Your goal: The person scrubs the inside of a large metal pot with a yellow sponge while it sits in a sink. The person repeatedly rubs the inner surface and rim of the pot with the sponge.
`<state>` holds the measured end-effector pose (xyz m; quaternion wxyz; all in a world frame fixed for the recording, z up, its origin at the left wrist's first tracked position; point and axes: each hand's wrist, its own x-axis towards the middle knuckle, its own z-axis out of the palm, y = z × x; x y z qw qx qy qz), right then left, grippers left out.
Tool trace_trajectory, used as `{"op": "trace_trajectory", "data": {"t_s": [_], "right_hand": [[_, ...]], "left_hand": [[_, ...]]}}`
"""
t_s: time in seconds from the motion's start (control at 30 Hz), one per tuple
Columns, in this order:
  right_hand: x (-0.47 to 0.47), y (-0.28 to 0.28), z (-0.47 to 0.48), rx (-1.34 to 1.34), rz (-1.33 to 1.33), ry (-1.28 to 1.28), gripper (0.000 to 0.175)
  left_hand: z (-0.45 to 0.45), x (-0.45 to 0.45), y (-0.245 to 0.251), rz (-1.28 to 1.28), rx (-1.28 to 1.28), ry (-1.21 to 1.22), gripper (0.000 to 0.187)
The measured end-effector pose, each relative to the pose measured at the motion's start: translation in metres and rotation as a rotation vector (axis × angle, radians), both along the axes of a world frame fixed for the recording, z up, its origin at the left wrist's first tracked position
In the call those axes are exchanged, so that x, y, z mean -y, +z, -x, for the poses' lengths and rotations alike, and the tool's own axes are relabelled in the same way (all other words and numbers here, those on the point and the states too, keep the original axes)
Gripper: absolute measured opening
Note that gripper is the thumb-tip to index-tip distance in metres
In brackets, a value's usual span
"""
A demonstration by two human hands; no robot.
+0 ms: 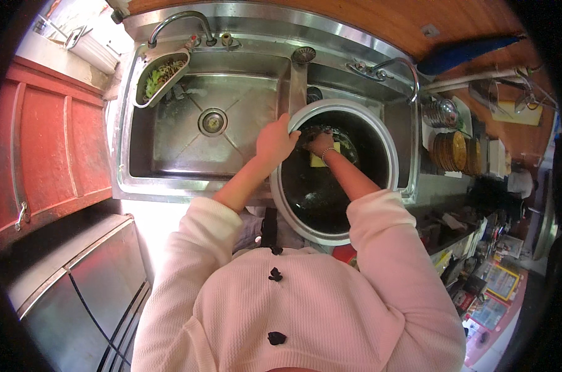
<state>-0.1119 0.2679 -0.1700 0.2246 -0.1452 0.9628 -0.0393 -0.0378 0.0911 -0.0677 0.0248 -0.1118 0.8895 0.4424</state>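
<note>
A large round metal pot [392,160] with a dark inside rests tilted over the right sink basin and the front edge of the counter. My left hand [277,139] grips its rim at the upper left, thumb over the edge. Inside the pot, my right hand [320,143] is lowered towards the far wall, fingers bent; what they press on is too dark to tell. A yellow sponge or cloth [318,160] shows beneath that hand and wrist. The wet inner surface shines in places.
The left sink basin [169,153] has a drain and a strainer basket [138,93] of food scraps in its corner. Curved faucets [181,15] [416,79] stand behind both basins. Stacked brown plates [448,151] are at the right.
</note>
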Motion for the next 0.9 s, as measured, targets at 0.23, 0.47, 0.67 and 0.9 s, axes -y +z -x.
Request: {"op": "trace_trajectory", "data": {"t_s": [0.23, 0.47, 0.67, 0.9], "right_hand": [[-0.011, -0.031, 0.005, -0.112, -0.044, 0.001, 0.058], [-0.031, -0.004, 0.006, 0.065, -0.071, 0.000, 0.058], [-0.032, -0.042, 0.013, -0.054, -0.106, -0.085, 0.048], [-0.030, -0.012, 0.014, 0.225, -0.098, -0.168, 0.073]], "left_hand": [[0.007, -0.010, 0.000, 0.015, 0.016, -0.019, 0.034], [0.006, -0.007, 0.000, 0.036, 0.059, -0.034, 0.036], [0.006, -0.008, 0.004, 0.039, 0.060, -0.057, 0.036], [0.009, -0.010, 0.002, 0.031, 0.037, -0.043, 0.033]]}}
